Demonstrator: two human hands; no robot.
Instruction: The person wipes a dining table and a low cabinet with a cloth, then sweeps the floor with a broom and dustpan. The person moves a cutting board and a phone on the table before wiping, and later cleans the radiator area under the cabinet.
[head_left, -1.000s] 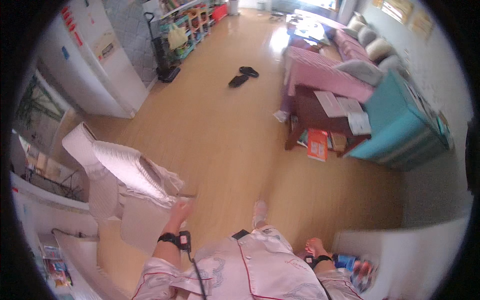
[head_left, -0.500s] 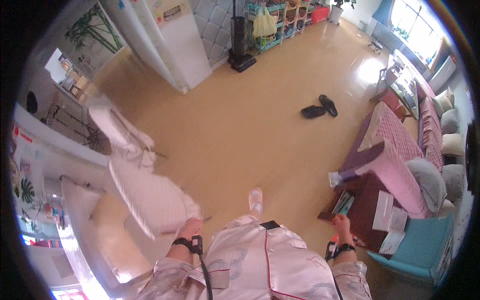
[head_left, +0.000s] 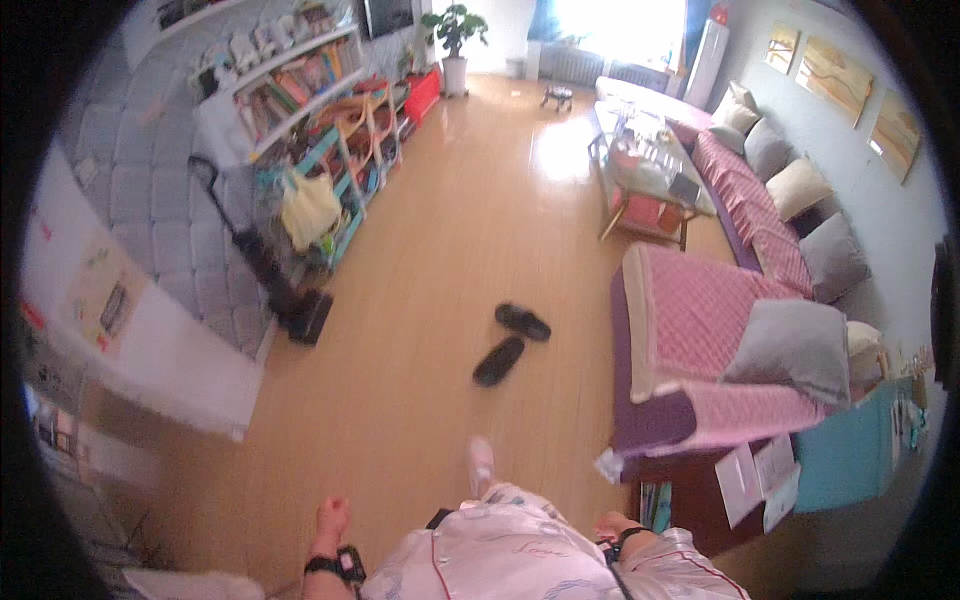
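My left hand (head_left: 333, 517) hangs low in front of me above the wooden floor (head_left: 390, 400), its fingers curled in and nothing visible in them. On that wrist sits a black strap with a small device (head_left: 345, 565). My right hand (head_left: 613, 523) is beside my body, near the dark brown cabinet (head_left: 690, 510); its fingers look loosely curled, a little blurred, with no object visible. One foot in a pale pink shoe (head_left: 481, 462) is out in front. Ahead lie two black slippers (head_left: 523, 321), one angled across the other's end.
On the right runs a pink-covered sofa (head_left: 690, 320) with grey cushions (head_left: 790, 345), then a glass coffee table (head_left: 650, 170). A teal chair (head_left: 850, 455) stands by the cabinet. Along the left are a white cabinet (head_left: 190, 380), an upright vacuum cleaner (head_left: 270, 275) and shelves (head_left: 350, 190).
My view has swung to the right and I am nearer the slippers. The white-covered chair has mostly left view on the left. Both hands stay low, apparently without objects.
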